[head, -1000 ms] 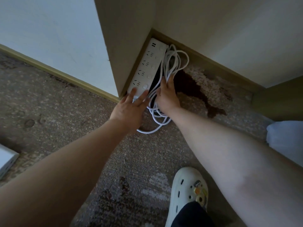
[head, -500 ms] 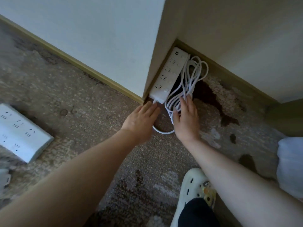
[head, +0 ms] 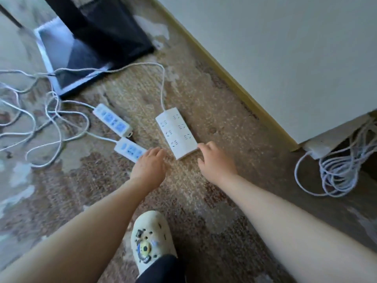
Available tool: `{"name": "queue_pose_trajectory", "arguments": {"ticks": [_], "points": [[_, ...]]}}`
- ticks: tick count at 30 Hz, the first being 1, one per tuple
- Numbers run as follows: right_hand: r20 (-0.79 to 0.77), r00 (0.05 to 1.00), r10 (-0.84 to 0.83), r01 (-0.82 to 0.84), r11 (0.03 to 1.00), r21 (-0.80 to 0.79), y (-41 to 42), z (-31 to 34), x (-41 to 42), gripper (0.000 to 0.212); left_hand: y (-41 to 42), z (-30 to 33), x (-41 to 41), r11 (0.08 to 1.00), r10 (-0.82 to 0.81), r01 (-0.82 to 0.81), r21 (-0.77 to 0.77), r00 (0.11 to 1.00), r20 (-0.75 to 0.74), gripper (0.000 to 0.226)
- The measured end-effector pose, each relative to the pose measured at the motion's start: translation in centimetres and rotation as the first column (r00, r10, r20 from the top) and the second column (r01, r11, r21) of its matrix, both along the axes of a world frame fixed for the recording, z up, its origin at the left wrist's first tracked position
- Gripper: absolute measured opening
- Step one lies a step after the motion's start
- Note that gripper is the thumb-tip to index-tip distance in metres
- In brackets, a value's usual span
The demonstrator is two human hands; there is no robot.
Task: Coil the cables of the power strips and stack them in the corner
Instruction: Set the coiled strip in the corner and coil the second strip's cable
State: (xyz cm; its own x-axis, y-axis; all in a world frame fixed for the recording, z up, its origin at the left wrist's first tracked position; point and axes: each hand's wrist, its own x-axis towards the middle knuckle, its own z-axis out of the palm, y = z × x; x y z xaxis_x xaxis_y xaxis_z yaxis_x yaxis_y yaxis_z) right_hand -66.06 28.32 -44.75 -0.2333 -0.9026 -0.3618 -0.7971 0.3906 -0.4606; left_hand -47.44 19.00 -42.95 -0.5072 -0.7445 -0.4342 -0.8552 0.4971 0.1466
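White, wide plastic power strip (head: 176, 133) lies on the carpet between my grips: right hand (head: 216, 160) touches its near corner, left hand (head: 151, 164) loose, holding nothing. One coiled strip (head: 318, 147) is cornered; two blue-socketed strips (head: 111, 121) remain uncoiled.

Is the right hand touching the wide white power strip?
Touching: the head view shows the right hand with fingertips on the near corner of the wide white power strip.
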Motion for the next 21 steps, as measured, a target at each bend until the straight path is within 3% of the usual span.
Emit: {"name": "queue_pose_trajectory", "arguments": {"ticks": [4, 9, 13, 18, 21], "points": [[-0.13, 0.992, 0.003, 0.009, 0.996, 0.092, -6.6, -2.6, 3.9, 0.07, -5.2, -2.7, 2.1, 0.993, 0.096, -0.099, 0.06, 0.994, 0.05, 0.055], [-0.236, 0.972, 0.008, 0.047, 0.972, 0.229, -11.9, -7.5, 6.0, 0.113, -10.1, -7.3, 1.1, 0.996, 0.031, -0.033, 0.088, 0.999, 0.021, 0.054], [-0.314, 0.949, -0.032, 0.088, 0.982, 0.167, -12.5, -9.7, 6.0, 0.115, -9.2, -9.9, 2.2, 0.999, -0.009, 0.007, 0.051, 0.999, 0.045, 0.055], [-0.215, 0.977, 0.001, 0.017, 0.996, 0.083, -9.1, -8.6, 3.0, 0.112, -9.1, -9.1, 1.9, 0.983, 0.182, -0.177, 0.042, 0.951, -0.252, 0.075], [-0.092, 0.993, 0.077, -0.072, 0.996, 0.058, -4.7, -6.4, 0.6, 0.109, -9.9, -7.7, 0.5, 0.998, -0.029, 0.021, -0.06, 0.99, -0.14, 0.091]]}}
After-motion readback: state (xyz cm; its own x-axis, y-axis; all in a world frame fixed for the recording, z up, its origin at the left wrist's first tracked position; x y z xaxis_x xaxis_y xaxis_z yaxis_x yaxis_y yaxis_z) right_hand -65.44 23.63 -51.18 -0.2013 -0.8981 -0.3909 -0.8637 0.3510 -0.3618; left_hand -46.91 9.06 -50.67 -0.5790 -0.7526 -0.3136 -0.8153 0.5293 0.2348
